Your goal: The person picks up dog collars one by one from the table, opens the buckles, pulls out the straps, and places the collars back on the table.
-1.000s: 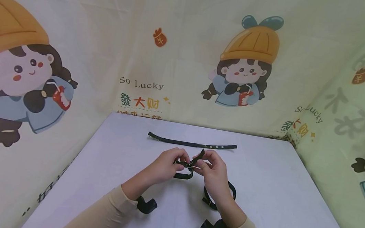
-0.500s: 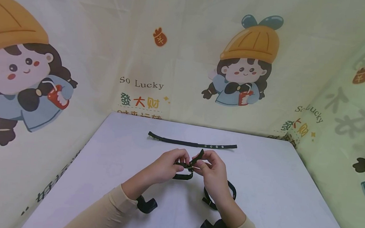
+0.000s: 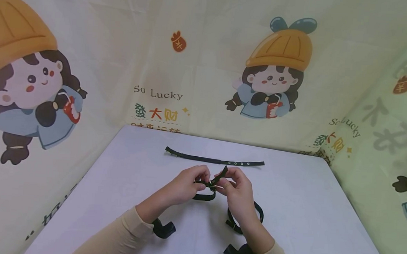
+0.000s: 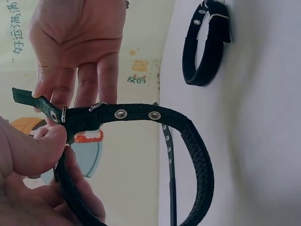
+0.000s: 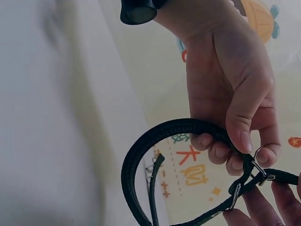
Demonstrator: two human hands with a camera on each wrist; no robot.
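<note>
Both hands hold one dark collar [image 3: 203,197], bent into a loop above the table, with metal eyelets [image 4: 121,114] along its strap. My left hand [image 3: 184,184] grips the loop near the buckle [image 5: 259,170], its thumb [image 4: 44,146] pressed on the strap beside it. Past the buckle sticks out the strap's free end [image 4: 26,96], which my right hand [image 3: 240,196] pinches between thumb and fingers. A metal ring [image 5: 236,195] sits on the strap close to the buckle. Fingers partly hide the buckle in the head view.
A second collar, looped [image 3: 260,212], lies on the white table [image 3: 299,208], partly behind the right wrist. Farther back a third collar [image 3: 198,158] lies stretched out flat. Black wrist cameras [image 3: 164,229] hang under the forearms. Printed cloth [image 3: 206,65] stands behind the table.
Both hands stay almost in place on the collar; the left fingers shift very slightly. The printed cloth at the left sways.
</note>
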